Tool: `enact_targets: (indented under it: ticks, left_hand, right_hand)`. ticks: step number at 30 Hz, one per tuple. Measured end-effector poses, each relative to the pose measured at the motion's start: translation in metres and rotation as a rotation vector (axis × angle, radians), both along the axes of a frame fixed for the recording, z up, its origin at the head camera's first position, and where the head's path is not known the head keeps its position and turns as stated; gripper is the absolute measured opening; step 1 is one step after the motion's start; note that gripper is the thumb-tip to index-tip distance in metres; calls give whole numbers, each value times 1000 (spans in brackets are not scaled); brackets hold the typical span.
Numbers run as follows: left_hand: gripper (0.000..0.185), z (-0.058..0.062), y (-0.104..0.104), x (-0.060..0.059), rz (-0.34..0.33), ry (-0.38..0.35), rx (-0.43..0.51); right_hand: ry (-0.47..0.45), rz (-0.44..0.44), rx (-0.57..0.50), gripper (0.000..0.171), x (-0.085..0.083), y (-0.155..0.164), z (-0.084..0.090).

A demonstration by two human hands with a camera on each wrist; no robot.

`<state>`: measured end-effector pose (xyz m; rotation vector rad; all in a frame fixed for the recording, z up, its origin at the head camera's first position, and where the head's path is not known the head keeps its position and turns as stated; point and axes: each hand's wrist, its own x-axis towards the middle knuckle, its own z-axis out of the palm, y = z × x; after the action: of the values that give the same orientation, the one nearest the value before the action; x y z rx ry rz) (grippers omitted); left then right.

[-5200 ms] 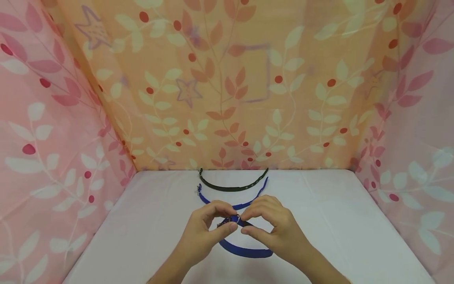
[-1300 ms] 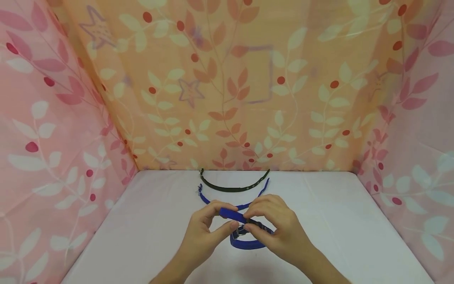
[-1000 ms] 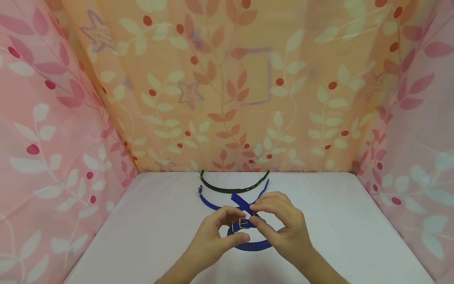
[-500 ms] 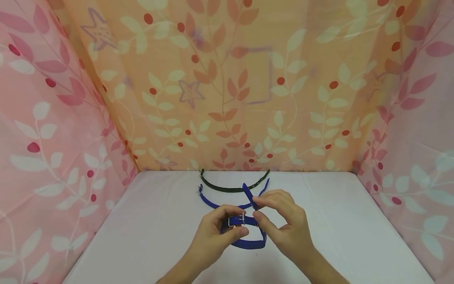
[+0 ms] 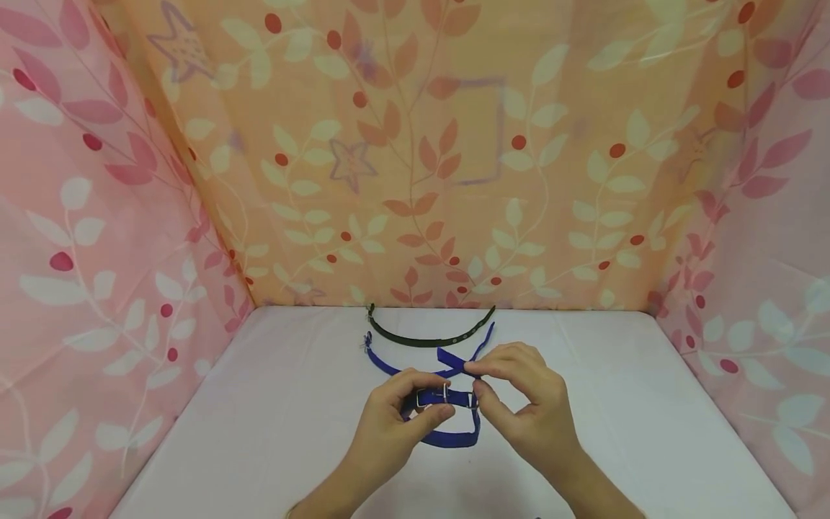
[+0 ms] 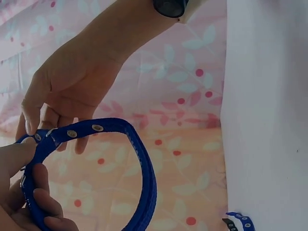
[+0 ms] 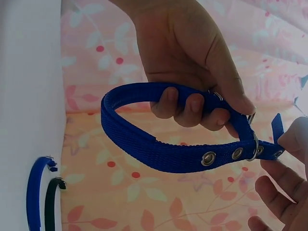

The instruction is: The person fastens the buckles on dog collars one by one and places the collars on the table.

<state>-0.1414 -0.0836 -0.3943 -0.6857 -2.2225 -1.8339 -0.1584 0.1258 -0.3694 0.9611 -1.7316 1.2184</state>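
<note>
Collar (image 5: 447,435): left hand (image 5: 395,425) clamps the buckle (image 5: 433,397), right hand (image 5: 525,404) pinches the strap tail (image 5: 452,357) just past it; best pull the tail straight and snug.

blue collar (image 7: 159,151) = woven nylon webbing, matt, ribbed weave showing. eyelets (image 7: 208,158) and buckle (image 7: 253,144) shiny silver metal. spare blue strap (image 5: 389,366) same webbing, dark strap (image 5: 424,337) matt too w/ tiny metal studs. table cover (image 5: 648,404) smooth white cloth. leaf-print curtain (image 5: 415,158) thin matt fabric.
</note>
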Motion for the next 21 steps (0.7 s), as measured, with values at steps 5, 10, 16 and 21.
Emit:
enact_targets:
  ticks: [5, 10, 16, 21]
  left_hand:
    - [23, 0, 1, 1, -11, 49, 40]
    - [23, 0, 1, 3, 18, 71, 33]
    - [21, 2, -1, 4, 36, 15, 27]
    - [21, 4, -2, 5, 24, -16, 35]
  right_hand:
    - [1, -22, 5, 36, 0, 2, 3]
    - [45, -51, 11, 32, 0, 2, 5]
    - [128, -50, 33, 29, 0, 2, 7]
    - [156, -46, 85, 26, -1, 2, 6]
